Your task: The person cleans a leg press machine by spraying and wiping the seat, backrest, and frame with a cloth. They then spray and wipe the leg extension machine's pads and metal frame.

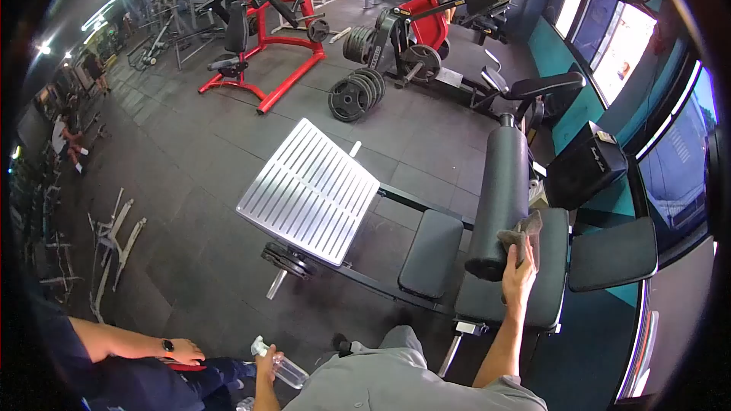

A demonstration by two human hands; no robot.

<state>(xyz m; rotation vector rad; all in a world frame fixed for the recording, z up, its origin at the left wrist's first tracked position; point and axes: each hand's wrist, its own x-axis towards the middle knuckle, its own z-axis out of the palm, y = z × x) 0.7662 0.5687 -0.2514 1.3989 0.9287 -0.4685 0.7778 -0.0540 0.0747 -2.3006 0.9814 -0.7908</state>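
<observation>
My right hand (519,280) grips a grey-brown cloth (525,234) and presses it against the lower end of a long black roller pad (499,190). Down by my side, my left hand (266,365) is closed around a clear spray bottle (290,373) with a white trigger head. Under and beside the roller lie the black seat pad (550,259) and a smaller black pad (431,253) of the same machine. A ribbed metal footplate (312,190) stands at the machine's other end.
Close on my left is another person in dark clothes, whose hand (185,352) rests near their lap. Weight plates (285,260) hang beside the footplate. A black speaker (585,166) stands by the windows. Farther off are a red machine (293,76) and stacked plates (354,95).
</observation>
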